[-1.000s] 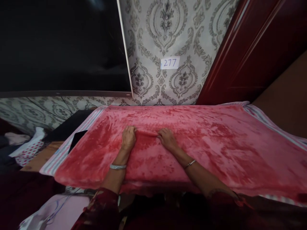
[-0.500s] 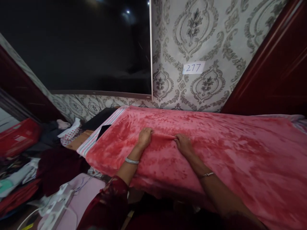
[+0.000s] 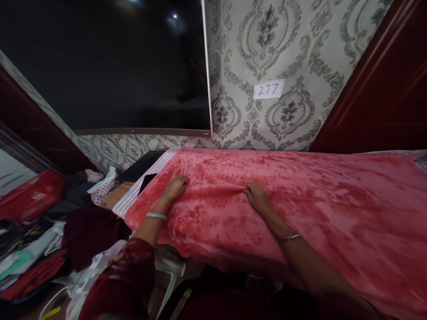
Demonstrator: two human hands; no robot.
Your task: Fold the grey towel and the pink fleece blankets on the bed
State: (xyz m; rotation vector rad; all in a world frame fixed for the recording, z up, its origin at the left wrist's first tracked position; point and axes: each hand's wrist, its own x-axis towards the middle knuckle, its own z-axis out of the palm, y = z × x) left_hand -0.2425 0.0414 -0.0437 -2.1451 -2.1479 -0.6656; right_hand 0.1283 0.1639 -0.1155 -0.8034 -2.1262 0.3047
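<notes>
A plush pink-red blanket [image 3: 320,200] lies spread over a long surface against the wall, with a striped white edge at its left end. My left hand [image 3: 178,186] is closed on the blanket toward that left end. Farther right, my right hand [image 3: 257,195] pinches the same cloth. Between the two hands a raised fold of the blanket runs across. Beyond my left hand, a flat black object [image 3: 147,183] rests on the striped edge.
A large dark television [image 3: 133,66] hangs on the patterned wall, and a paper marked 277 [image 3: 268,90] is stuck beside it. At left are piled clothes [image 3: 90,231] and a red bag [image 3: 33,195]. A dark red panel [image 3: 376,93] slants at right.
My left hand has moved left along the blanket, widening the gap between my hands and lengthening the fold. My right hand stays in nearly the same place.
</notes>
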